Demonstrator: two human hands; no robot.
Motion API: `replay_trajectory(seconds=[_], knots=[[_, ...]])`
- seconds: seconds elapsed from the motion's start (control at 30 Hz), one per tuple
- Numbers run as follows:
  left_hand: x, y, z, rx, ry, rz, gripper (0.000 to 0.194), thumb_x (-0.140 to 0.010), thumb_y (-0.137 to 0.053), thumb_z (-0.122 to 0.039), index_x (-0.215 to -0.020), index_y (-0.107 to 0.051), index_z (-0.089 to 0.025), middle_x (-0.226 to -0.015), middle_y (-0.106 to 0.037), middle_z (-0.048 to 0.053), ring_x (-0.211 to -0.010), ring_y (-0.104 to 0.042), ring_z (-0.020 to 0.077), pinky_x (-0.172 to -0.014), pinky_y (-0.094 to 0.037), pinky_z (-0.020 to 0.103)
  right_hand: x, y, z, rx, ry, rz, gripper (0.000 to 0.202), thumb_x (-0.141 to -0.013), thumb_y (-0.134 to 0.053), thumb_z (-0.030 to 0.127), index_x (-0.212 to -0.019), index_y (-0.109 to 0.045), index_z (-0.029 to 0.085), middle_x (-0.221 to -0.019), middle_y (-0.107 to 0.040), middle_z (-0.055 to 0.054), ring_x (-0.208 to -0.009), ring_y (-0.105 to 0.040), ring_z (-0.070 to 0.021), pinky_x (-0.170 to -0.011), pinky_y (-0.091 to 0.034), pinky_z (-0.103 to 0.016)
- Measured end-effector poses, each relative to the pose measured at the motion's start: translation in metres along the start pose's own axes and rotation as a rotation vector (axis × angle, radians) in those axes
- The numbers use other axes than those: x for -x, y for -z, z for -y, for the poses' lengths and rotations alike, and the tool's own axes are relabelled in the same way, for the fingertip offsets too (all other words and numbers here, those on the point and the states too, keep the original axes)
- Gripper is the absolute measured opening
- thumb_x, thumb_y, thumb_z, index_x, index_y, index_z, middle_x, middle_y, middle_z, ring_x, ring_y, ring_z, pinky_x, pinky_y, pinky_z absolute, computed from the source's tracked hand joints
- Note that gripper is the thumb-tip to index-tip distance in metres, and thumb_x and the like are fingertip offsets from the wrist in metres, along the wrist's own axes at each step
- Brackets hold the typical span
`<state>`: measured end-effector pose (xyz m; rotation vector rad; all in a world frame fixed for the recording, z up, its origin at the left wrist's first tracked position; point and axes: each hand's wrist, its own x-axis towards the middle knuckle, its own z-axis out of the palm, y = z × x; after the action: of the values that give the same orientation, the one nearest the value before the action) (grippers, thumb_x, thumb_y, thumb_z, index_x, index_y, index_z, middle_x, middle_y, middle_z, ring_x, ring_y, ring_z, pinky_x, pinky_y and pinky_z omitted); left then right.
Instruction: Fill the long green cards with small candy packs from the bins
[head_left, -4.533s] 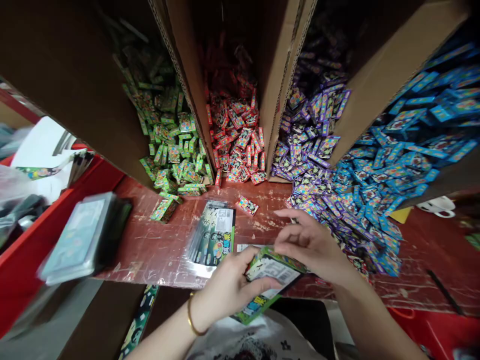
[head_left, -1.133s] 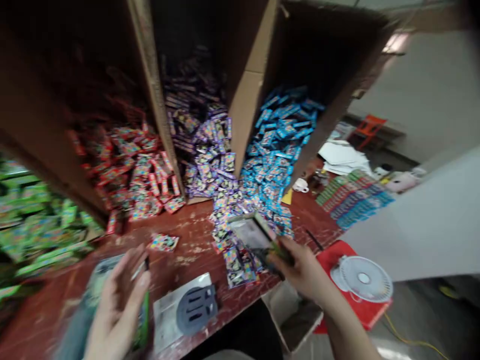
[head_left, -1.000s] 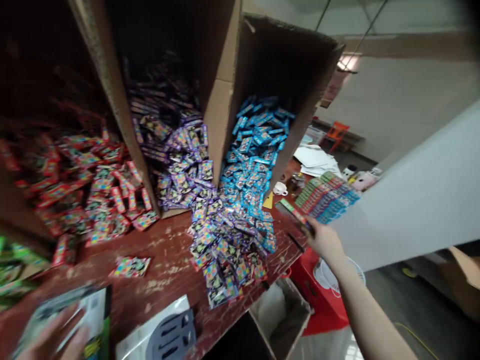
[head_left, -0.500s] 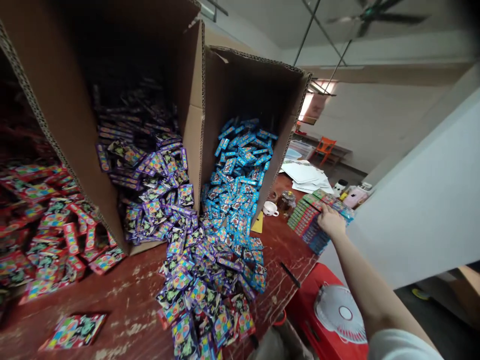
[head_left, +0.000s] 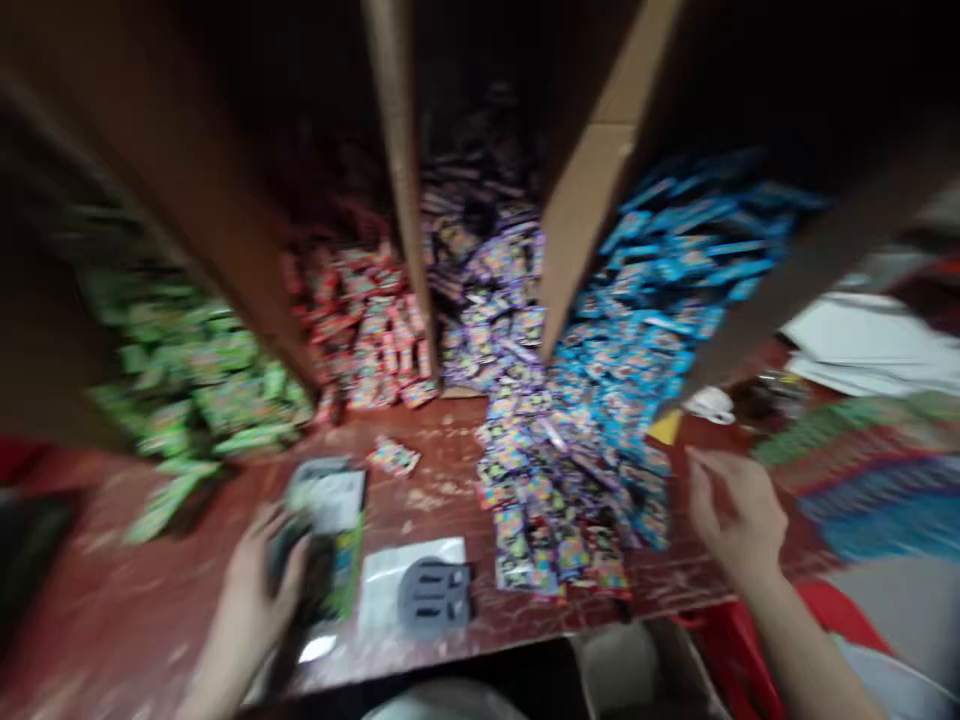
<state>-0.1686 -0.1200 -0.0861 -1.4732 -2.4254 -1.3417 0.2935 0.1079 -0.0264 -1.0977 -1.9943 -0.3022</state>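
My left hand (head_left: 259, 575) is at the lower left of the table, its fingers curled round a dark object (head_left: 285, 548) blurred by motion. Beside it lie a grey and white item (head_left: 334, 500) and a grey slotted piece (head_left: 435, 597) on a white sheet. On the right, my right hand (head_left: 739, 510) hovers over the table with thumb and fingers bent towards each other and a gap between them, nothing seen inside. Left of it spread purple packets (head_left: 510, 400) and blue packets (head_left: 637, 350), spilling from cardboard boxes. Stacked packets (head_left: 885, 500) stand to its right.
Green packets (head_left: 225, 380) and red packets (head_left: 367, 330) fill the boxes at left. One red packet (head_left: 394, 456) lies alone. A white cup (head_left: 709, 405), a yellow item (head_left: 664, 428) and white papers (head_left: 877, 340) are at right. A red stool (head_left: 840, 615) stands below.
The view has swung left and down. My right hand has left the stacked packets and come back towards the table's front. My left hand has come into view.
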Motion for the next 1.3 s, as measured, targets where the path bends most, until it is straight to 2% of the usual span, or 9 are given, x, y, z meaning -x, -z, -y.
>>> replay_trajectory(seconds=[0.07, 0.2, 0.23, 0.37, 0.57, 0.7, 1.0, 1.13, 1.3], knots=[[0.017, 0.014, 0.013, -0.146, -0.052, 0.097, 0.042, -0.082, -0.053, -0.042, -0.117, -0.050, -0.018, -0.129, -0.049, 0.017, -0.123, -0.044, 0.0335, -0.102, -0.034, 0.053, 0.006, -0.040, 0.090, -0.348, 0.038, 0.100, 0.020, -0.083, -0.053, 0.019, -0.100, -0.060, 0.025, -0.087, -0.065, -0.008, -0.081, -0.062, -0.0224, -0.079, -0.049, -0.036], [0.041, 0.007, 0.030, -0.359, -0.059, 0.189, 0.066, -0.080, -0.056, -0.046, -0.134, -0.034, -0.014, -0.143, -0.034, 0.022, -0.133, -0.028, 0.0356, -0.106, -0.022, 0.059, 0.006, -0.126, 0.262, -0.855, 0.002, 0.703, 0.019, -0.088, -0.045, 0.019, -0.100, -0.060, 0.023, -0.096, -0.064, -0.007, -0.085, -0.063, -0.0185, -0.077, -0.050, -0.031], [0.046, 0.004, 0.033, -0.395, -0.045, 0.175, 0.071, -0.081, -0.054, -0.048, -0.136, -0.029, -0.012, -0.144, -0.031, 0.023, -0.134, -0.026, 0.0358, -0.106, -0.021, 0.059, 0.002, -0.149, 0.295, -0.844, 0.021, 0.867, 0.020, -0.088, -0.045, 0.017, -0.099, -0.061, 0.021, -0.097, -0.064, -0.006, -0.085, -0.062, -0.0170, -0.077, -0.050, -0.029], [0.055, -0.002, 0.041, -0.456, -0.044, 0.179, 0.077, -0.082, -0.050, -0.052, -0.140, -0.022, -0.010, -0.145, -0.029, 0.023, -0.135, -0.025, 0.0325, -0.107, -0.022, 0.055, -0.023, -0.223, 0.371, -0.726, 0.043, 1.008, 0.015, -0.075, -0.059, 0.010, -0.089, -0.065, 0.014, -0.096, -0.064, -0.009, -0.089, -0.060, -0.0194, -0.080, -0.045, -0.029], [0.056, 0.000, 0.049, -0.466, -0.084, 0.185, 0.091, -0.078, -0.052, -0.058, -0.143, -0.012, -0.009, -0.145, -0.031, 0.023, -0.135, -0.026, 0.0334, -0.106, -0.025, 0.055, -0.050, -0.249, 0.384, -0.655, 0.105, 1.276, 0.030, -0.052, -0.081, 0.028, -0.046, -0.055, 0.015, -0.045, -0.045, 0.006, -0.051, -0.048, -0.0120, -0.050, -0.034, -0.021], [0.051, 0.004, 0.042, -0.438, -0.088, 0.163, 0.086, -0.083, -0.050, -0.051, -0.144, -0.005, -0.009, -0.142, -0.036, 0.023, -0.132, -0.032, 0.0333, -0.105, -0.026, 0.057, -0.054, -0.231, 0.377, -0.724, 0.133, 1.291, 0.030, -0.060, -0.075, 0.026, -0.046, -0.052, 0.013, -0.043, -0.036, 0.009, -0.048, -0.036, -0.0073, -0.045, -0.025, -0.019], [0.036, 0.020, 0.000, -0.141, 0.003, 0.087, 0.074, -0.080, -0.056, -0.050, -0.136, -0.029, -0.010, -0.123, -0.055, 0.023, -0.108, -0.058, 0.0325, -0.084, -0.050, 0.045, -0.029, -0.157, 0.385, -0.844, 0.040, 1.033, 0.028, -0.076, -0.061, 0.031, -0.055, -0.051, 0.015, -0.049, -0.032, 0.008, -0.048, -0.031, -0.0076, -0.044, -0.018, -0.020], [0.039, 0.022, -0.008, 0.120, 0.192, 0.069, 0.049, -0.087, -0.045, -0.044, -0.125, -0.045, -0.013, -0.091, -0.067, 0.010, -0.059, -0.063, 0.0175, -0.053, -0.051, 0.028, -0.032, -0.132, 0.384, -0.840, 0.124, 0.898, 0.028, -0.079, -0.059, 0.028, -0.055, -0.052, 0.016, -0.050, -0.041, 0.005, -0.052, -0.040, -0.0103, -0.049, -0.027, -0.021], [0.023, 0.034, -0.017, 0.303, 0.305, -0.107, 0.046, -0.086, -0.049, -0.044, -0.120, -0.053, -0.013, -0.065, -0.057, -0.001, -0.050, -0.052, 0.0120, -0.046, -0.043, 0.021, -0.017, -0.118, 0.362, -0.846, -0.089, 0.474, 0.030, -0.083, -0.057, 0.036, -0.107, -0.059, 0.018, -0.108, -0.061, -0.011, -0.107, -0.050, -0.0252, -0.092, -0.036, -0.040]])
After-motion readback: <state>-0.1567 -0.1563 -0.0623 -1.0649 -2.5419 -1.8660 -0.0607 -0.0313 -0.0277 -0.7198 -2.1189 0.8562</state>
